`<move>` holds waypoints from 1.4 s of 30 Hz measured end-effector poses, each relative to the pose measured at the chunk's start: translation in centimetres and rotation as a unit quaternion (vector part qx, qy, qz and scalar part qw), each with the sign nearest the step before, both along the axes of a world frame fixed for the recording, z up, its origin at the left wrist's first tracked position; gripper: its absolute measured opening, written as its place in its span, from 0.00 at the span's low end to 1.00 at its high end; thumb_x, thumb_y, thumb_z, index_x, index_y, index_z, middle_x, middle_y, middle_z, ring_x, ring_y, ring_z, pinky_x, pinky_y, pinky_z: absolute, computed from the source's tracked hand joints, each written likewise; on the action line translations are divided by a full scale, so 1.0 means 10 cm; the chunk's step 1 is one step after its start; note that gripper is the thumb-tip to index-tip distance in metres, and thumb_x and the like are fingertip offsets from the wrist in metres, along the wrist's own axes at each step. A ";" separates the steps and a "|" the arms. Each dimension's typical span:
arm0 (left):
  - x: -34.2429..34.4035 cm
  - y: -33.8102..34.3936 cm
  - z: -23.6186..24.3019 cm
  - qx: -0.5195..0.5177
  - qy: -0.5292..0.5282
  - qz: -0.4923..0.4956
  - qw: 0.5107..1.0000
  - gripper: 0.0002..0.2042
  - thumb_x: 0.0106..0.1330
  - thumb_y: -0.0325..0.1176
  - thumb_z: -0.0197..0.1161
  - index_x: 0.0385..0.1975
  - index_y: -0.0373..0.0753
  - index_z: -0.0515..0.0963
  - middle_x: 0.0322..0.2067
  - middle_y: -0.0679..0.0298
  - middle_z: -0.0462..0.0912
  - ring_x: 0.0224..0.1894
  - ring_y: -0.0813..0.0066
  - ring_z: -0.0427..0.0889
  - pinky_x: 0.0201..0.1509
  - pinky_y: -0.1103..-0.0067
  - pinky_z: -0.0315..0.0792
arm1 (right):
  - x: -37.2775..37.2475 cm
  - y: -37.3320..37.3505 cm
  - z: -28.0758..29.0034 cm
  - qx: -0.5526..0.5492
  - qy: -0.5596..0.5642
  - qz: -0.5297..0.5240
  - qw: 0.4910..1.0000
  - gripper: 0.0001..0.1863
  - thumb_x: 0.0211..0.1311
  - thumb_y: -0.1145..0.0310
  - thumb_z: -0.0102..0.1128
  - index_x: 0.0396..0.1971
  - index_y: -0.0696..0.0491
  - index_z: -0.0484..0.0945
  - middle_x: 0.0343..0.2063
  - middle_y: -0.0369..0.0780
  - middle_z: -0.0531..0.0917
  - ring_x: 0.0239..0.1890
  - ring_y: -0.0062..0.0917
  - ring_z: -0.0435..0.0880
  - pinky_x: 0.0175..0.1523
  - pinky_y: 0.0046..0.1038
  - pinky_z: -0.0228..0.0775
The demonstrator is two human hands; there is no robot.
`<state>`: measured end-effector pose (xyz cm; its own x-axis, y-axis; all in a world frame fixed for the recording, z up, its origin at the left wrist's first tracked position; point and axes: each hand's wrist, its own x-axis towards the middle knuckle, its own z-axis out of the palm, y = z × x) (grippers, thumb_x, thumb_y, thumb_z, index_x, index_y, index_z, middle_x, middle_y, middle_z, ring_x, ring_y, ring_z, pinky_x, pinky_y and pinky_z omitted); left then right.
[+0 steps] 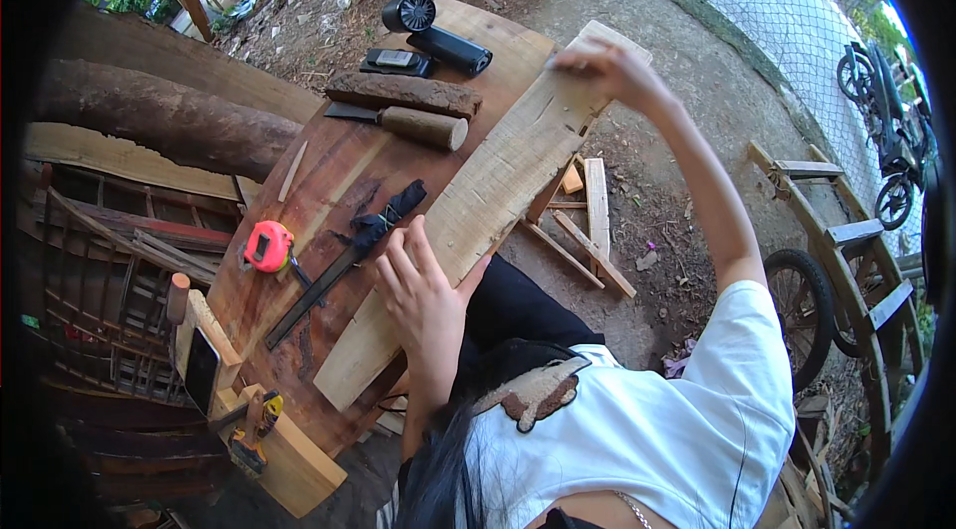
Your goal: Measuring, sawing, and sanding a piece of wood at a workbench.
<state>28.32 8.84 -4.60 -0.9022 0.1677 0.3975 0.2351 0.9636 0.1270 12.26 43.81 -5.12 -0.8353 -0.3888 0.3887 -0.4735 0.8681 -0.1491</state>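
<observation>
A long pale wooden plank (503, 165) lies slantwise along the right side of the wooden table (344, 165). My left hand (423, 290) grips its near part, fingers over the left edge and thumb at the right edge. Up at the far end, my right hand (619, 73) is bent over the plank from the right, fingers on its upper face; slight blur softens their outline. Left of my left hand is a long flat dark metal tool (314, 295) with black cloth (388, 215) wrapped around one end. A pink-red tape measure (269, 246) sits farther left.
A wooden-handled blade (423, 128) lies beside a rough brown wood piece (403, 94). Behind them is a black handheld fan (448, 46). At the near left, a yellow-black clamp (257, 429) touches a wood block (294, 459). Wood strips (596, 215) and a wooden ladder (846, 230) are at right.
</observation>
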 end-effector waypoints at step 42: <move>-0.04 0.01 -0.02 -0.005 0.006 0.004 1.000 0.38 0.49 0.58 0.66 0.54 0.39 0.66 0.47 0.60 0.70 0.47 0.61 0.70 0.49 0.69 0.71 | 0.09 -0.27 0.15 -0.023 -0.065 -0.065 0.995 0.20 0.54 0.72 0.57 0.47 0.37 0.79 0.38 0.34 0.85 0.41 0.24 0.84 0.74 0.40 0.35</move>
